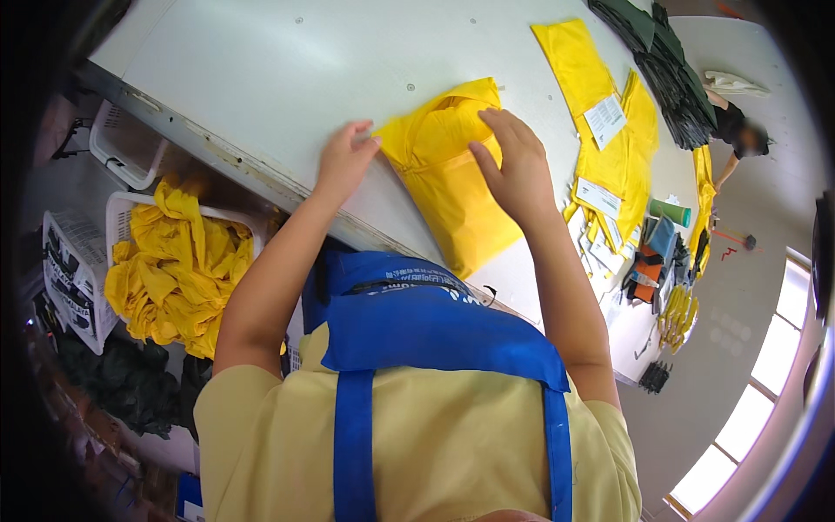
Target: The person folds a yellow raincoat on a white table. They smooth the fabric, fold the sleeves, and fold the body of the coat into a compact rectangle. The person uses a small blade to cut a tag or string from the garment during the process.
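A folded yellow garment (457, 204) lies on the white table in front of me, with bunched fabric in a rounded, pouch-like opening at its far end. My left hand (345, 163) is by the garment's far left corner, its fingers apart and slightly blurred. I cannot tell whether the fingertips touch the cloth. Over the right side of the bundle is my right hand (520, 174), thumb and fingers spread, with its fingertips at the cloth near the opening. Neither hand grips anything that I can see.
Flat yellow packs (639, 139) with white paper slips lie to the right, near a dark green stack (665, 74). A green roll (670, 211) sits beyond. Left of the white table (287, 78), a white basket (120, 209) holds crumpled yellow cloth. A person (739, 130) stands far right.
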Demonstrator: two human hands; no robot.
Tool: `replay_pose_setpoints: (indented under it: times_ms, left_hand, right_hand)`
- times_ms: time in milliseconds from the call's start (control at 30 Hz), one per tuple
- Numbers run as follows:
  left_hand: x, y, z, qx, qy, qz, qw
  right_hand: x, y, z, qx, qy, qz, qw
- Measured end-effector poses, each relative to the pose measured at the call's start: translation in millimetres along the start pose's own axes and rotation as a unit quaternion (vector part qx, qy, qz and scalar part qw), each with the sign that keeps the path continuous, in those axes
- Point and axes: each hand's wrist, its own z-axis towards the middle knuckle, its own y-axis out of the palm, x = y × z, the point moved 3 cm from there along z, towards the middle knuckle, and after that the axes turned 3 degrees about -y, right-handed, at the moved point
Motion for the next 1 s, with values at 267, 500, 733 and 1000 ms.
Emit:
replay_pose_setpoints:
  times_ms: [267,500,733,1000]
  left_hand:
    - [49.5,65.6,40.6,-0.03,0.205,0.388,0.898]
    - [41.6,89.4,-44.5,-0.139,0.19,0.286,0.929]
    - [13.6,114.8,-15.3,-0.166,0.151,0.233,0.946]
    - [0.2,133.5,11.8,-0.209,0.138,0.381,0.89]
  right_hand:
    - [31.1,82.5,-8.1,-0.069,0.124,-0.066,0.988]
    - [-6.7,92.5,-72.7,-0.093,0.063,-0.026,0.993]
    - [45.3,105.8,-64.8,-0.046,0.268,0.453,0.849]
    - [5.3,79.2,-96.5,0.121,0.104,0.157,0.975]
